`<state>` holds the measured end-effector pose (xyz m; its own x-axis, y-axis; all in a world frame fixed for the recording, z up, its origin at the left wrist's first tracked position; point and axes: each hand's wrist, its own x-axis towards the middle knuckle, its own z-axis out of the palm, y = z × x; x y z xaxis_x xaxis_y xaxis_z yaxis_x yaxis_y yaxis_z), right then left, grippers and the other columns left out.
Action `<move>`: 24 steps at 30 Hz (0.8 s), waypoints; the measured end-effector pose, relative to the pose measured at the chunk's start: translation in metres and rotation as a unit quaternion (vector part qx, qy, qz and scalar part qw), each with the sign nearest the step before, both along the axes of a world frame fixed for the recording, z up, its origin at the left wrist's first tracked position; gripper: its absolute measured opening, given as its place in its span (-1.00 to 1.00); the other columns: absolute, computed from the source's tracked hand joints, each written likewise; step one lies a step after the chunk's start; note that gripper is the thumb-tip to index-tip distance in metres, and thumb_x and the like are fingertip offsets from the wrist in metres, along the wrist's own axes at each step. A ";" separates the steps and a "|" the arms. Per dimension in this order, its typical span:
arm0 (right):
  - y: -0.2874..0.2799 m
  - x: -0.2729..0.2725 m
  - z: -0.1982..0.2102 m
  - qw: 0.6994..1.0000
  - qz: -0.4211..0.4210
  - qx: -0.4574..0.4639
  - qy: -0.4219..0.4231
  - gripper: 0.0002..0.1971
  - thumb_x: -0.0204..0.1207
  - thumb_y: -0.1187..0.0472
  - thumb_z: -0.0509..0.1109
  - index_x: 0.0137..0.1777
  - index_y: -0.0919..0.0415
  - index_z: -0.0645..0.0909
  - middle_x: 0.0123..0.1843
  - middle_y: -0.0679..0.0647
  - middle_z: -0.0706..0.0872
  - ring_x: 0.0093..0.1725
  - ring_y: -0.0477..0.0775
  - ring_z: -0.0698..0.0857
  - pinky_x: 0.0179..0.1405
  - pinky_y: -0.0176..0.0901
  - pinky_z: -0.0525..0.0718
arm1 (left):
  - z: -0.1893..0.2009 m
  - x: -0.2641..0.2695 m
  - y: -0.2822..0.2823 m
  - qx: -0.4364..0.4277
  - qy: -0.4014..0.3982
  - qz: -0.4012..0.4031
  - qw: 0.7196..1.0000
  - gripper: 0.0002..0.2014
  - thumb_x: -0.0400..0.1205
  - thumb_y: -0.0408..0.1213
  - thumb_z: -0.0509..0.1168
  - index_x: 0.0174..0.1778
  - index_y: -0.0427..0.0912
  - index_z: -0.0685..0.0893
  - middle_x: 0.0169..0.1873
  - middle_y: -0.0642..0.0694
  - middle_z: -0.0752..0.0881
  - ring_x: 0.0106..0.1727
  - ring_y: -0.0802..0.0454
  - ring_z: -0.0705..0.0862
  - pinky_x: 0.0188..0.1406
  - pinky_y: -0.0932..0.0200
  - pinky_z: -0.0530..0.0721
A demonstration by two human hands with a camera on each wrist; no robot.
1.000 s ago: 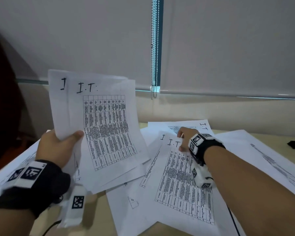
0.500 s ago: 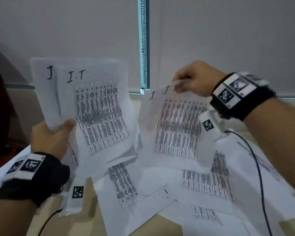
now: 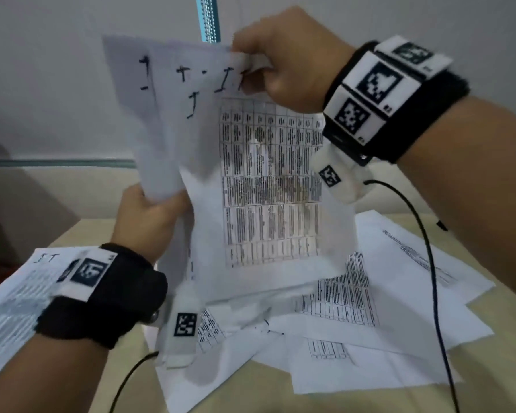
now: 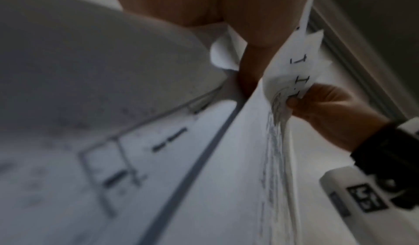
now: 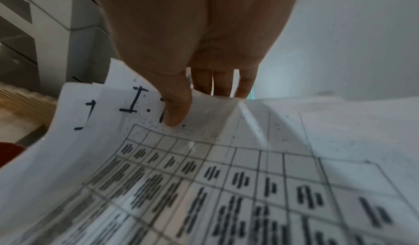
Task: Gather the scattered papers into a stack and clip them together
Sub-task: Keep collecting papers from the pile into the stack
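A bundle of white printed sheets [image 3: 251, 180] with tables and handwritten "I.T" at the top hangs upright above the table. My left hand [image 3: 149, 216] grips the bundle's lower left edge, thumb in front. My right hand [image 3: 280, 64] pinches the top right corner of the front sheet [image 5: 204, 159], thumb on the printed face and fingers behind. In the left wrist view the right hand [image 4: 322, 109] shows pinching that corner beside the sheets [image 4: 226, 159]. More loose sheets [image 3: 355, 317] lie overlapping on the beige table [image 3: 504, 338]. No clip is in view.
One more sheet [image 3: 15, 296] lies at the left table edge, partly under my left wrist. Black cables [image 3: 432, 263] trail from both wristbands over the papers. A roller blind with a bead chain [image 3: 209, 19] and a wall ledge stand behind the table.
My right hand lifted a sheet off the table and carried it left and up against the bundle in my left hand. The bundle has shifted toward the middle of the view.
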<state>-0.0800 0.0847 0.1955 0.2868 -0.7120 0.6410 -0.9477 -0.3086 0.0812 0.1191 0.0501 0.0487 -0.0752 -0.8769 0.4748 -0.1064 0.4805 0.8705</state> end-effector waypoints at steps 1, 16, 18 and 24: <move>0.002 -0.003 -0.003 1.000 -0.007 0.009 -0.011 -0.76 0.51 0.27 0.34 0.16 0.17 0.66 0.18 0.14 0.72 0.21 0.19 0.66 0.23 0.13 0.61 | -0.004 -0.004 0.002 0.019 0.020 -0.023 0.999 -0.86 0.27 -0.10 0.48 -0.47 -0.07 0.71 -0.57 0.17 0.73 -0.49 0.25 0.66 -0.40 0.33 0.61; -0.008 -0.098 -0.062 0.980 -0.124 0.033 -0.152 -0.49 0.39 0.16 0.49 0.33 0.02 0.47 0.29 0.18 0.52 0.20 0.16 0.55 0.25 -0.01 0.52 | -0.041 -0.022 -0.003 0.109 0.038 0.044 0.992 -0.88 0.41 -0.36 0.50 -0.33 -0.12 0.69 -0.58 0.16 0.73 -0.45 0.22 0.69 -0.56 0.50 0.58; -0.016 -0.120 -0.089 0.954 -0.198 0.131 -0.185 -0.55 0.39 0.19 0.50 0.29 0.09 0.54 0.25 0.22 0.62 0.11 0.18 0.60 0.18 -0.10 0.52 | -0.044 -0.004 -0.012 0.113 0.038 0.072 0.990 -0.91 0.45 -0.39 0.47 -0.29 -0.18 0.68 -0.61 0.18 0.72 -0.51 0.29 0.65 -0.57 0.52 0.56; -0.038 -0.132 -0.196 0.854 -0.293 0.426 -0.062 -0.51 0.53 0.00 0.38 0.43 0.11 0.44 0.50 0.07 0.49 0.41 0.11 0.52 0.38 -0.07 0.44 | -0.061 0.029 -0.021 0.137 0.021 0.130 0.982 -0.72 0.50 -0.42 0.43 0.11 -0.27 0.64 -0.16 -0.17 0.68 -0.27 0.03 0.60 -0.19 0.24 0.50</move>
<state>-0.2122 0.0463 -0.0001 -0.3119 -0.9327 -0.1811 -0.9444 0.3253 -0.0486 0.1483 0.0292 -0.0125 0.1831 -0.9588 0.2172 -0.1551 0.1900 0.9695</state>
